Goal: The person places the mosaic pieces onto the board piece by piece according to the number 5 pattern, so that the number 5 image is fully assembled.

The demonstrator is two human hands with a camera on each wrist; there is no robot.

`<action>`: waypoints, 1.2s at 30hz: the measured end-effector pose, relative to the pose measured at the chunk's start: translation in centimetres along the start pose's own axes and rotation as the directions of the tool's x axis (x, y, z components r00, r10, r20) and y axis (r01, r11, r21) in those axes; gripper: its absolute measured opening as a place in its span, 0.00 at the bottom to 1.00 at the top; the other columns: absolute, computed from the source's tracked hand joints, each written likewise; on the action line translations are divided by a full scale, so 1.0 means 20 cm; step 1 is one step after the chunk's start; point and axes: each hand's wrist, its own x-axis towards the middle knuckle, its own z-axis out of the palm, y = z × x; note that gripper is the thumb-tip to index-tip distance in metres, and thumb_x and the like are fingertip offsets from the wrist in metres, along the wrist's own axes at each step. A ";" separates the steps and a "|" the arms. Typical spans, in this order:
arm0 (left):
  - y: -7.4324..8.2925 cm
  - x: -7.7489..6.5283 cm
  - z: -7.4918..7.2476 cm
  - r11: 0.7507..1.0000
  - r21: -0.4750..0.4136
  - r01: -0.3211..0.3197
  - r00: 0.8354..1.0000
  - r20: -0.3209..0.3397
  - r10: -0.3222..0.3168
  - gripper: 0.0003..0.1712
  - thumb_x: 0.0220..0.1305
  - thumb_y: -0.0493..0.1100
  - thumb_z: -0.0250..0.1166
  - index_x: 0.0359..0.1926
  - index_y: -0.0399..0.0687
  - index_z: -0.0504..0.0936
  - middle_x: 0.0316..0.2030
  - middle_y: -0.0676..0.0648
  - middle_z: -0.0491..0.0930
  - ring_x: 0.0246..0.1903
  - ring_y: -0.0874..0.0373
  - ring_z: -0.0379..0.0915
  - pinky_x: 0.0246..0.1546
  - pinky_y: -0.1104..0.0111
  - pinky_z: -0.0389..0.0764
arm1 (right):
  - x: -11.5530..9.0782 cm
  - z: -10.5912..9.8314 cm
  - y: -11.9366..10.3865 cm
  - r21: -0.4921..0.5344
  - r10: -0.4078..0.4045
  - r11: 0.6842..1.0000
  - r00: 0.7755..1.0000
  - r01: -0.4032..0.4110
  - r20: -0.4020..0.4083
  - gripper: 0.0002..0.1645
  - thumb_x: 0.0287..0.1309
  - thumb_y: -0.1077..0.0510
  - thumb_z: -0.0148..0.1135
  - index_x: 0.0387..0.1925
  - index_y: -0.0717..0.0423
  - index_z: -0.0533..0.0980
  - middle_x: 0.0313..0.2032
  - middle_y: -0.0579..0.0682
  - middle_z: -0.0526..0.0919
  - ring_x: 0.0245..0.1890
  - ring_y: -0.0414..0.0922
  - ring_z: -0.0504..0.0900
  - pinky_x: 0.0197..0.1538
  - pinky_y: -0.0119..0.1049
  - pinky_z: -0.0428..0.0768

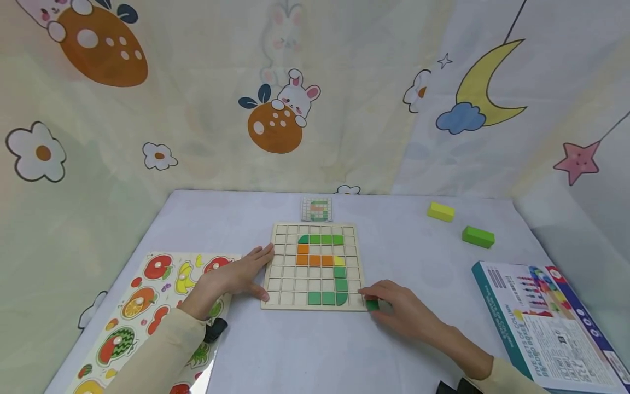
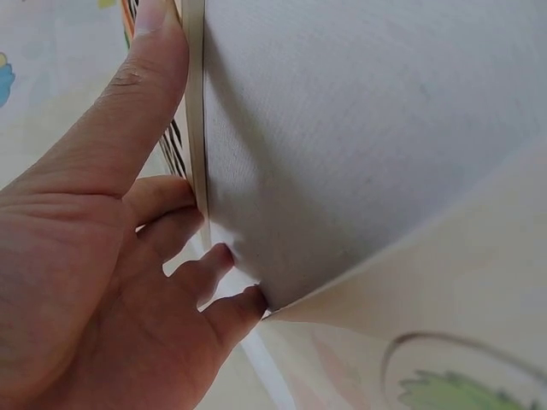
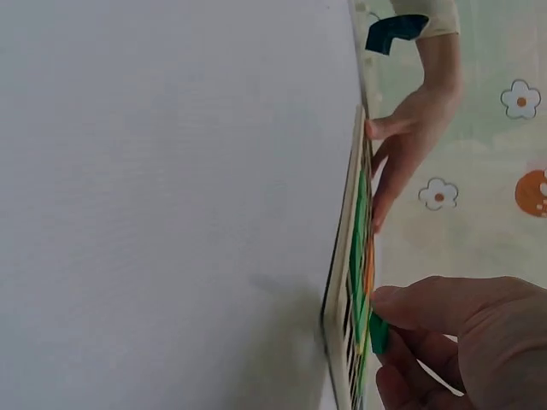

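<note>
A wooden grid board (image 1: 286, 285) lies flat on the white-covered table. Orange pieces (image 1: 315, 260), green pieces (image 1: 327, 298) and a single yellow piece (image 1: 339, 261) fill some of its squares, outlining a shape like a 5. My left hand (image 1: 239, 276) rests along the board's left edge, its fingers spread and the thumb near the front corner. Beside the front right corner, my right hand (image 1: 406, 309) pinches a small green block (image 1: 372, 305) between thumb and fingers. The right wrist view shows this block (image 3: 379, 333) close to the board's edge.
A small pattern card (image 1: 317, 209) sits behind the board. Toward the back right are a yellow block (image 1: 441, 212) and a longer green block (image 1: 478, 237). A printed box (image 1: 566, 328) occupies the right side; a fruit-picture sheet (image 1: 140, 328) lies under my left forearm.
</note>
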 end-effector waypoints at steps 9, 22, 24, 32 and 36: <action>0.00 -0.01 0.01 0.999 -0.024 0.021 1.000 0.006 -0.021 0.63 0.46 0.52 0.77 0.77 0.49 0.48 0.78 0.50 0.38 0.77 0.46 0.32 0.73 0.48 0.53 | 0.38 0.15 -0.21 0.171 -0.089 0.982 0.994 0.078 0.058 0.26 0.52 0.64 0.69 0.55 0.55 0.78 0.42 0.46 0.85 0.42 0.41 0.80 0.50 0.36 0.81; 0.00 0.00 0.00 1.000 0.013 0.001 1.000 0.006 -0.001 0.63 0.47 0.54 0.76 0.77 0.49 0.48 0.78 0.51 0.38 0.77 0.47 0.32 0.73 0.49 0.52 | 0.52 0.32 -0.34 0.115 -0.085 0.991 0.990 0.072 0.115 0.20 0.54 0.64 0.67 0.51 0.53 0.80 0.37 0.44 0.83 0.38 0.39 0.75 0.46 0.28 0.77; 0.00 0.00 0.00 1.000 0.008 0.003 1.000 0.004 -0.003 0.63 0.47 0.54 0.76 0.77 0.49 0.48 0.78 0.50 0.38 0.77 0.47 0.32 0.73 0.48 0.52 | 0.52 0.32 -0.34 0.100 -0.071 0.993 0.992 0.060 0.108 0.20 0.54 0.63 0.68 0.50 0.53 0.81 0.37 0.44 0.82 0.38 0.39 0.75 0.45 0.28 0.77; 0.00 0.01 0.00 1.000 -0.002 0.021 1.000 -0.004 -0.021 0.64 0.46 0.55 0.76 0.77 0.50 0.48 0.78 0.51 0.38 0.77 0.48 0.32 0.74 0.49 0.51 | 0.50 0.32 -0.33 0.088 -0.062 0.995 0.993 0.053 0.097 0.19 0.55 0.60 0.69 0.50 0.53 0.81 0.36 0.43 0.82 0.38 0.39 0.74 0.44 0.27 0.77; 0.00 0.01 0.01 0.999 -0.007 0.035 0.999 -0.009 -0.035 0.64 0.45 0.54 0.77 0.77 0.51 0.48 0.78 0.52 0.39 0.77 0.48 0.32 0.73 0.48 0.53 | 0.49 0.30 -0.31 0.088 -0.062 0.995 0.992 0.052 0.111 0.21 0.55 0.59 0.69 0.52 0.52 0.80 0.38 0.42 0.82 0.40 0.38 0.75 0.47 0.28 0.77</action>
